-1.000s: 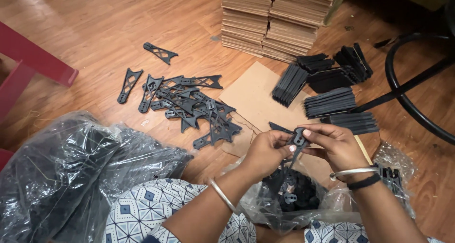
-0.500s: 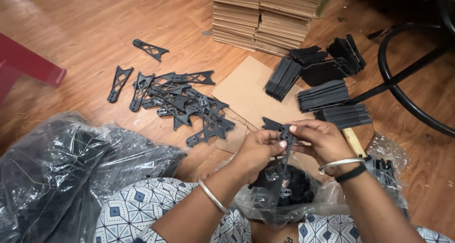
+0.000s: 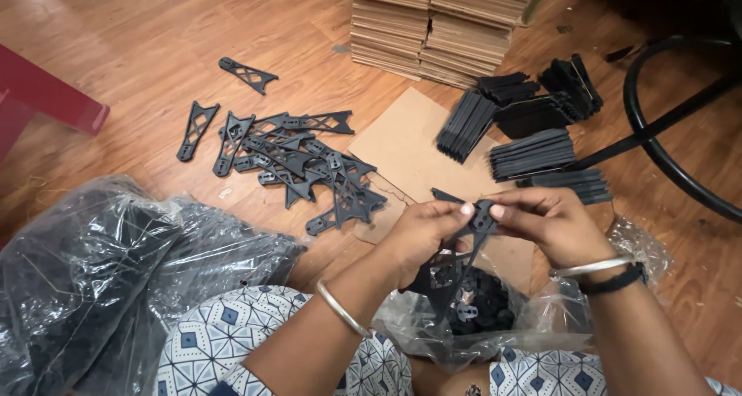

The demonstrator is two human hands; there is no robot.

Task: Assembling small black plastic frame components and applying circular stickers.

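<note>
Seen from my head camera, my left hand (image 3: 421,234) and right hand (image 3: 545,222) meet over my lap, both closed in a fingertip pinch on one black flat bracket (image 3: 471,237), which hangs tilted from the pinch above an open clear plastic bag (image 3: 495,319) of similar black parts. The bag sits between my knees on the wooden floor (image 3: 139,71), directly under the hands.

Beyond the hands, a sheet of brown cardboard (image 3: 406,145) lies flat on the floor. To its left sprawls a loose pile of black brackets (image 3: 297,160), overlapping one another, with a few lying apart toward the far left. To its right stand neat rows of stacked black plates (image 3: 533,129), leaning on edge. At the far edge of the view rise two stacks of cardboard sheets (image 3: 437,21).

A large crumpled plastic bag (image 3: 100,280) fills the near left corner, beside my patterned clothing. A black curved tube frame (image 3: 665,133) crosses the right side, and a red furniture piece (image 3: 46,102) juts in at the left edge.
</note>
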